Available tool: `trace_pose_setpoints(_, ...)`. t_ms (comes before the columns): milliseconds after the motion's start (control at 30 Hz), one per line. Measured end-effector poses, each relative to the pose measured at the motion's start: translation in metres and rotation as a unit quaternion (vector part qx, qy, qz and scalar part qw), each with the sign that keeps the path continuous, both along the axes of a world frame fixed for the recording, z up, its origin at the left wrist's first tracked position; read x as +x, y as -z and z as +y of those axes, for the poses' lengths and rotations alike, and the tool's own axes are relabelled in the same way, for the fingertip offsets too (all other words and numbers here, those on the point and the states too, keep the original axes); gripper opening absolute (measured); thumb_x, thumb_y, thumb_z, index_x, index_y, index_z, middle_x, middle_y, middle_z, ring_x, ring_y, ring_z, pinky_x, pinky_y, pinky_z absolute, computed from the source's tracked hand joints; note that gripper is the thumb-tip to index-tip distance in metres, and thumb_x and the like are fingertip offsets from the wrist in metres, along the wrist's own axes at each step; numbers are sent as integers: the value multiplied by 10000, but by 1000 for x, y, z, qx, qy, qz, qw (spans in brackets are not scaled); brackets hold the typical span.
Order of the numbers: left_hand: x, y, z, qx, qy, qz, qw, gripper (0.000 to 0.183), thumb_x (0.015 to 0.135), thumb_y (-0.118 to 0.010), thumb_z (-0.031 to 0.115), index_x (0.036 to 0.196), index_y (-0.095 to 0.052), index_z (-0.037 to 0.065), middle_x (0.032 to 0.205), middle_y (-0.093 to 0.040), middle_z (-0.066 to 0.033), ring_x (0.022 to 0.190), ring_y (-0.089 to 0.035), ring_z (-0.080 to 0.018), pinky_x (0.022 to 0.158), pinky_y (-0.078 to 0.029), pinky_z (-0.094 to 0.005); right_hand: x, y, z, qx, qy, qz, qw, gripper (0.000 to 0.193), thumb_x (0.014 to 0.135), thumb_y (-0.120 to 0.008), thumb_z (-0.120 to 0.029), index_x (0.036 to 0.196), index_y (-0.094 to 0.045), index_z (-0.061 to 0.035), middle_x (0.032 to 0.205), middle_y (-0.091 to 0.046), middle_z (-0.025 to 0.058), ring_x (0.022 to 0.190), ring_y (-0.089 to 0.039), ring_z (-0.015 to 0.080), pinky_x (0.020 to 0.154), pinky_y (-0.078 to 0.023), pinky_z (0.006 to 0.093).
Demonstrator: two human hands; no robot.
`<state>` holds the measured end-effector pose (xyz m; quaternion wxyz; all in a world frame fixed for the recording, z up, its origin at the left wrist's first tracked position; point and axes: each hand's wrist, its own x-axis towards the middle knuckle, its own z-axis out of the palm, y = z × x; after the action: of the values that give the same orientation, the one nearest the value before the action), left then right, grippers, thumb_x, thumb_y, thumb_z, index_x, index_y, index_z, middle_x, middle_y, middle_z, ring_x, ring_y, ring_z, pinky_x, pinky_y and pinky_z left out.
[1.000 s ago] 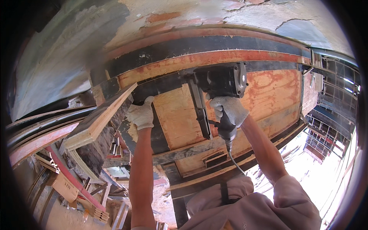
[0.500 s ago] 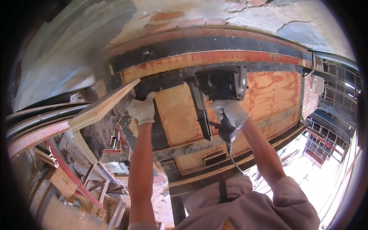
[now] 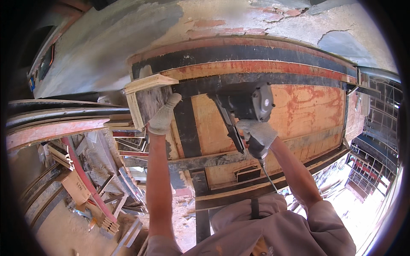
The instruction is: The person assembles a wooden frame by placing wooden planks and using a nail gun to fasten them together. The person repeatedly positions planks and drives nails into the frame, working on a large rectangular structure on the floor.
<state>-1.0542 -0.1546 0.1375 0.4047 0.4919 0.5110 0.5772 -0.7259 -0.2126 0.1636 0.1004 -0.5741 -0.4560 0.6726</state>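
My left hand (image 3: 162,119), in a pale knitted glove, is closed on the near right edge of a short L-shaped piece of plywood (image 3: 153,100). The piece stands at the left end of the panel bench, near its dark border strip. In my right hand (image 3: 261,135), also gloved, is a black and grey nail gun (image 3: 245,100), gripped by its handle. A hose (image 3: 269,176) runs from the handle's base toward my body. The gun's nose points left, over the bench and apart from the plywood piece. Its trigger is hidden by my fingers.
Under the gun lies a wooden panel bench (image 3: 311,109) with dark strips. A small dark-edged recess (image 3: 247,173) is near its front. Behind it rises a worn plaster wall (image 3: 213,19). A cardboard box (image 3: 76,187) and a red beam (image 3: 87,181) are at lower left; metal racks (image 3: 376,149) stand at right.
The plywood piece has swung round and shifted away from me, with my left hand now at its near edge. The nail gun sits slightly lower and is tilted more. The view has shifted left.
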Motion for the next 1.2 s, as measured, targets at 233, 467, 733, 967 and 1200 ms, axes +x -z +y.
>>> trace_pose_setpoints(233, -34, 91, 6, 53, -138, 282, 948, 585, 998, -696, 292, 1478, -474, 42, 1426, -564, -159, 1301, -547, -280, 1075, -453, -425, -25, 32, -11, 267, -73, -42, 960, 591, 841, -798, -346, 1323, -595, -69, 1140, -719, 90, 1018, -701, 239, 897, -565, 359)
trace_pose_setpoints(467, -40, 113, 8, -36, -123, 200, 971, 709, 1000, -666, 410, 1511, -381, 9, 1482, -500, -163, 1378, -457, -299, 1159, -355, -391, -56, -14, 16, 404, -205, -146, 879, 433, 860, -724, -325, 1198, -625, -73, 971, -731, 209, 848, -726, 400, 727, -589, 461)
trace_pose_setpoints(733, -35, 39, 21, -17, -87, 584, 807, 429, 1013, -544, 264, 1392, -592, 70, 1325, -646, -184, 1228, -599, -389, 1046, -454, -509, -66, -19, 14, 374, -337, -265, 822, 309, 847, -690, -259, 1070, -649, -49, 830, -726, 203, 776, -734, 382, 673, -582, 488)
trace_pose_setpoints(967, 1, 11, 0, -15, -150, 457, 877, 575, 946, -681, 394, 1325, -581, -27, 1199, -641, -281, 1158, -616, -413, 987, -461, -533, 42, -28, -77, 380, -259, -262, 848, 375, 796, -756, -321, 1063, -670, -73, 901, -728, 203, 839, -710, 420, 737, -572, 503)
trace_pose_setpoints(1200, 133, 34, -215, -23, 276, 575, 770, 266, 942, -675, 299, 1068, -627, 69, 1066, -633, -137, 1028, -618, -316, 914, -510, -455, 146, -51, -150, 58, -257, -428, 864, 408, 856, -689, -401, 1202, -700, -185, 951, -739, 210, 894, -710, 423, 772, -573, 505)
